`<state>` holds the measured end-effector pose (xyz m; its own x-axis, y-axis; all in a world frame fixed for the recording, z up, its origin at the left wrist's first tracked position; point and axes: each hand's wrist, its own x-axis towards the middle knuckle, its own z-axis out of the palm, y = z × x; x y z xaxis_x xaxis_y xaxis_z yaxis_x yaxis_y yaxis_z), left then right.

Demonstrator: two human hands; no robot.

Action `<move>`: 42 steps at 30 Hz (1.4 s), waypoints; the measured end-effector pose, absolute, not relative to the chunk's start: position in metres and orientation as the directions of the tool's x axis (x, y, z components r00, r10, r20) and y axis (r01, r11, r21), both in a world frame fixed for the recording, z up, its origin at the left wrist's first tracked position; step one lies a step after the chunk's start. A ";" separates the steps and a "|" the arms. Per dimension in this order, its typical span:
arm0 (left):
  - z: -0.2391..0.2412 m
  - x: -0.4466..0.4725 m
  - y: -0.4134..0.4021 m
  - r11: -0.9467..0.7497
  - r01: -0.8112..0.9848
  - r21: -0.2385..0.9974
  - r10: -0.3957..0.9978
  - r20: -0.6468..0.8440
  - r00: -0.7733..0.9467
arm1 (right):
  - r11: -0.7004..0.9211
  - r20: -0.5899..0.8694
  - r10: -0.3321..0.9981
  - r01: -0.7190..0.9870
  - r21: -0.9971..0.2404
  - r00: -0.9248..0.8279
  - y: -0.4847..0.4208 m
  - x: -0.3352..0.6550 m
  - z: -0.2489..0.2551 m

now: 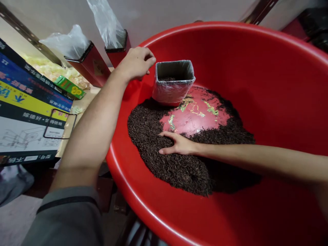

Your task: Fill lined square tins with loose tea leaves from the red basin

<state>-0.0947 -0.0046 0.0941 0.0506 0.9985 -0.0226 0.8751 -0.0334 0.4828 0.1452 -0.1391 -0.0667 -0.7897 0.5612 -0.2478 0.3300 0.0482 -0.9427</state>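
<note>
My left hand (138,63) is raised over the rim of the large red tub (120,174), just left of an upright, open rectangular tin (174,90). Its fingers are loosely bent with a gap at the thumb, and nothing shows in them. Clear plastic lines the tin and folds down over its outside; dark leaves lie inside. My right hand (183,145) rests in a heap of dark dried tea leaves (176,172) in the tub. Thumb and forefinger are spread, while the other fingers are partly hidden. The leaves surround a bare red patch (196,114) with gold pictures.
Two more red tins, one (96,68) nearer and one (119,51) farther, stand left of the tub with plastic bags (104,20) sticking out. A printed cardboard box (28,112) and a small green packet (69,87) lie at the left.
</note>
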 end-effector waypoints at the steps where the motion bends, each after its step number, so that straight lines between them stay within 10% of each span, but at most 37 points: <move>1: 0.094 -0.095 -0.005 -0.035 0.875 0.483 0.998 -0.023 0.053 | 0.045 -0.238 0.579 0.322 -0.946 -0.780 -0.139 0.143 -0.068; 21: 0.089 -0.097 -0.006 0.039 0.902 0.431 0.996 -0.089 -0.001 | -0.614 -0.504 0.599 0.048 -0.788 -0.622 -0.110 0.099 -0.011; 32: 0.094 -0.096 -0.011 0.047 0.894 0.446 0.989 -0.148 0.022 | -0.104 0.024 0.886 -0.251 -0.962 -0.463 0.009 0.086 0.062; 42: 0.092 -0.090 -0.011 0.013 0.920 0.391 0.988 -0.144 0.047 | 0.476 0.482 0.871 -0.085 -0.875 -0.096 0.081 0.075 0.040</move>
